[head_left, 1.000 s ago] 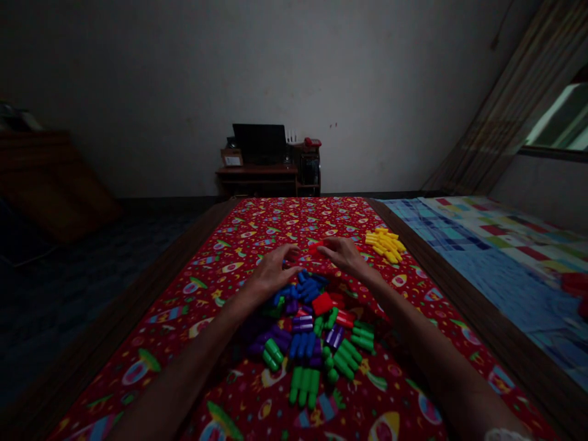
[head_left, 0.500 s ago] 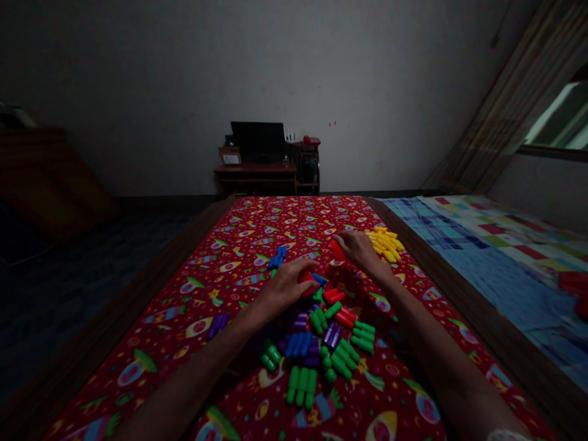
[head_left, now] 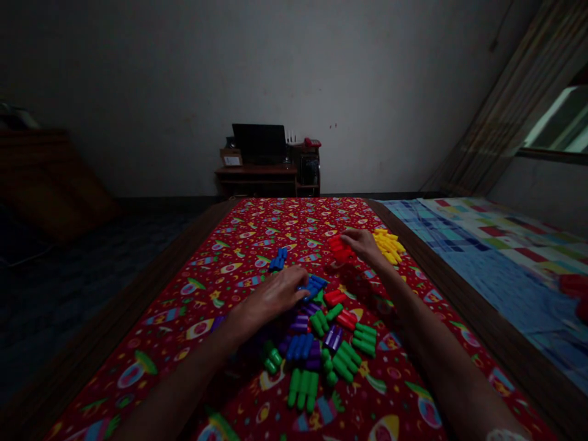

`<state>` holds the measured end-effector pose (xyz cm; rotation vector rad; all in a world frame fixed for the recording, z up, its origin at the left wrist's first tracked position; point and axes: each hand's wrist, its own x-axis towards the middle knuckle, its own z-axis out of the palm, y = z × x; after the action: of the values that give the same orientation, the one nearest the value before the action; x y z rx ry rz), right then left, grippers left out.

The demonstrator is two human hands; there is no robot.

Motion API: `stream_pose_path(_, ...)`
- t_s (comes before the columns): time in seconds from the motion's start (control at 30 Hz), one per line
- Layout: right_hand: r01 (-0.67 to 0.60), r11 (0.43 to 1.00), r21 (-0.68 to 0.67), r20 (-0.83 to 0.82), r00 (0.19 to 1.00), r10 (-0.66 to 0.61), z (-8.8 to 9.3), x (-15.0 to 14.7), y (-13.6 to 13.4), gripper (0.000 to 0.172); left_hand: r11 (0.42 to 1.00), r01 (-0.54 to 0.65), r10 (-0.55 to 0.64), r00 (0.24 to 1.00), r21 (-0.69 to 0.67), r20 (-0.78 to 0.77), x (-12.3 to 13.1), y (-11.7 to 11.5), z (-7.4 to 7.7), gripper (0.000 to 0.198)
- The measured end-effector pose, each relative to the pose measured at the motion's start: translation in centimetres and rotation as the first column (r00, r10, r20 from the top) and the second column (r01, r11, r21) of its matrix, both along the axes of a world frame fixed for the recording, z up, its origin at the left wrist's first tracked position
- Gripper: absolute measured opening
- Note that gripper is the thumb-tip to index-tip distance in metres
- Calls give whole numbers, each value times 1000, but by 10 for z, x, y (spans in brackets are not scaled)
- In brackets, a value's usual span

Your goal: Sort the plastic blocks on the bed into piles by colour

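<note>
Right hand: in the head view, the right hand [head_left: 362, 242] reaches over the far half of the bench, thumb and fingers pinched together on a red block [head_left: 339, 246].
Red block: at those fingertips, above the cloth [head_left: 294, 214], well beyond the mixed heap; the yellow pile [head_left: 390, 246] lies just past the same hand.
Left hand: the left hand [head_left: 280, 294] is half curled, thumb and fingers a little apart around a blue block [head_left: 316, 285]; from where I stand I cannot tell whether it grips or only touches.
Blue block: at the heap's far edge, with two more blue pieces [head_left: 278, 261] lying apart beyond the hand.
Heap: green blocks [head_left: 303, 389], purple blocks [head_left: 333, 337] and small red pieces [head_left: 346, 319] lie jumbled between the forearms.
Handling: they look like hard plastic, so I'd call them light, stiff and not easily broken; the shiny rounded barrels could slip or roll under a careless finger.
Hold: across the flat sides of the joined barrels, thumb against fingertips, seems surest.
</note>
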<state>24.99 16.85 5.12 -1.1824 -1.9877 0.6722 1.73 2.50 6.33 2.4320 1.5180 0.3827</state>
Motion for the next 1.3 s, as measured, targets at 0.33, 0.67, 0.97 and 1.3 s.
stream_pose_path(0.33,109,993,40,306,945,-116,-6,37,8,23,958,21,-110,948,-285,-299,14,-28,22,23)
stream_pose_path(0.67,-138,989,49,380,918,109,25,6,-21,26,983,-8,-47,956,-185,-291,-9,-7,7,18)
stream_pose_path(0.97,-364,905,-222,724,560,403,16,-38,-75,9,995,-22,-17,929,-102,-370,-2,-17,10,19)
stream_pose_path(1.3,-271,949,-159,430,847,313,27,5,-26,20,977,27,-107,917,-209,-384,14,-23,10,22)
